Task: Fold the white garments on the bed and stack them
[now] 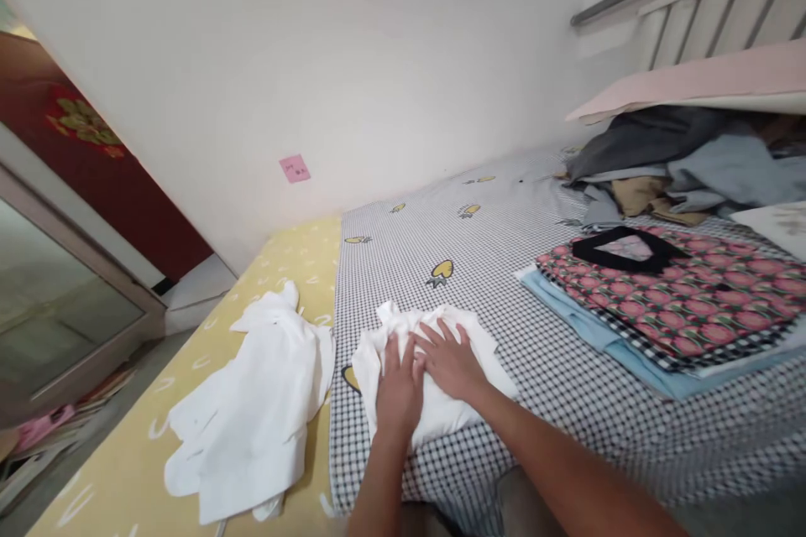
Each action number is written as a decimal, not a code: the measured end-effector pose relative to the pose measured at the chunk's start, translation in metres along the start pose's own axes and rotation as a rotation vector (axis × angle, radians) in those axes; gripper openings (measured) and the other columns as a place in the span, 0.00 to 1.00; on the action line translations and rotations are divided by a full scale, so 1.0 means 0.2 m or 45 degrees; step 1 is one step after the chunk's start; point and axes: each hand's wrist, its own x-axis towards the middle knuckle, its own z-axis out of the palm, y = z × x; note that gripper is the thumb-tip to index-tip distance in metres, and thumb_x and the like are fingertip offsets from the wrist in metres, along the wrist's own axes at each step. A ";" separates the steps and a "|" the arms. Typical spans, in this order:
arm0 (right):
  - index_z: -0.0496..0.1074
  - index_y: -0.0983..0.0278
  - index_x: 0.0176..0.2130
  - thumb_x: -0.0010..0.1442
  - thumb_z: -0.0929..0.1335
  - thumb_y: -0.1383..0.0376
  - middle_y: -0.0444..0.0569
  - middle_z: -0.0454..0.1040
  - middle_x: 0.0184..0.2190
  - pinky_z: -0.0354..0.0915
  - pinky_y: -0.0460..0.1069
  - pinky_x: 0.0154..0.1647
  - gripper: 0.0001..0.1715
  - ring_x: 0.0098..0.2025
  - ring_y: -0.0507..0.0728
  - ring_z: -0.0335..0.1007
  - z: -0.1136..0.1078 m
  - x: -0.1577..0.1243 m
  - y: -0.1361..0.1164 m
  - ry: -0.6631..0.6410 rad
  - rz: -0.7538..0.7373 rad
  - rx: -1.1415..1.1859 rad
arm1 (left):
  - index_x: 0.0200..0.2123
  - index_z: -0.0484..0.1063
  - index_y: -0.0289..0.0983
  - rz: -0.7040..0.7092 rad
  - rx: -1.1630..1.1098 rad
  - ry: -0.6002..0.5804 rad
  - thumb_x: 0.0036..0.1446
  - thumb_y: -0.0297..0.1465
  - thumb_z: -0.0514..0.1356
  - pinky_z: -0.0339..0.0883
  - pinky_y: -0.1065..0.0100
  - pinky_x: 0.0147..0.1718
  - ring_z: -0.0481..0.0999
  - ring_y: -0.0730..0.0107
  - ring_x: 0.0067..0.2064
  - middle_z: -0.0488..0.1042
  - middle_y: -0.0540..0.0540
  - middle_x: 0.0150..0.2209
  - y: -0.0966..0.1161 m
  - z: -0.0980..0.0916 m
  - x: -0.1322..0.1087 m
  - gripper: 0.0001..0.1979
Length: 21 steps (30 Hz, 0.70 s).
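A white garment (466, 419), folded into a rough square, lies on the checked bedsheet (403, 260) in front of me. My left hand (400, 386) rests flat on its left part, fingers stretched out. Beside it, my right hand (450, 361) presses flat on the upper middle, fingers spread. The thumbs nearly meet, and neither hand grips anything. Some of the cloth beneath the hands is hidden. To the left, a second white garment (258, 411) lies loosely crumpled on the yellow sheet (295, 243).
On the right sits a stack of folded clothes, a pink-patterned top (680, 294) uppermost and light blue cloth (686, 384) beneath. Behind it are a heap of dark and grey clothes (661, 143) and a slatted headboard (730, 13). A white wall (390, 59) borders the bed's far side.
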 end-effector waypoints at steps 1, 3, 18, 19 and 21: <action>0.58 0.48 0.71 0.73 0.54 0.51 0.43 0.54 0.74 0.37 0.74 0.71 0.31 0.76 0.69 0.40 0.00 0.00 0.00 0.011 -0.004 0.022 | 0.66 0.66 0.48 -0.084 0.056 -0.012 0.68 0.41 0.50 0.42 0.38 0.70 0.51 0.49 0.75 0.56 0.40 0.73 -0.05 0.04 -0.02 0.25; 0.58 0.48 0.71 0.73 0.54 0.50 0.43 0.55 0.74 0.38 0.74 0.72 0.31 0.76 0.68 0.40 0.00 0.01 0.00 0.028 -0.018 0.068 | 0.68 0.62 0.50 -0.169 0.161 -0.021 0.69 0.44 0.47 0.42 0.37 0.70 0.48 0.50 0.75 0.52 0.40 0.75 -0.13 0.09 -0.07 0.27; 0.62 0.48 0.69 0.72 0.56 0.52 0.45 0.58 0.72 0.38 0.76 0.70 0.30 0.75 0.70 0.45 -0.18 -0.09 0.36 0.103 0.239 -0.105 | 0.69 0.60 0.49 -0.163 0.344 0.124 0.68 0.46 0.46 0.46 0.37 0.68 0.51 0.47 0.75 0.57 0.37 0.73 -0.15 0.14 -0.08 0.29; 0.61 0.49 0.70 0.73 0.56 0.52 0.45 0.57 0.73 0.38 0.75 0.70 0.30 0.75 0.70 0.45 -0.18 -0.10 0.38 0.107 0.268 -0.127 | 0.70 0.60 0.48 -0.159 0.376 0.114 0.69 0.46 0.45 0.47 0.36 0.68 0.51 0.46 0.74 0.57 0.36 0.73 -0.14 0.14 -0.08 0.29; 0.60 0.51 0.70 0.73 0.56 0.52 0.45 0.57 0.73 0.38 0.73 0.71 0.31 0.75 0.69 0.44 -0.18 -0.11 0.41 0.120 0.276 -0.139 | 0.70 0.59 0.47 -0.158 0.420 0.098 0.69 0.45 0.45 0.49 0.35 0.67 0.52 0.45 0.74 0.57 0.35 0.72 -0.13 0.13 -0.08 0.29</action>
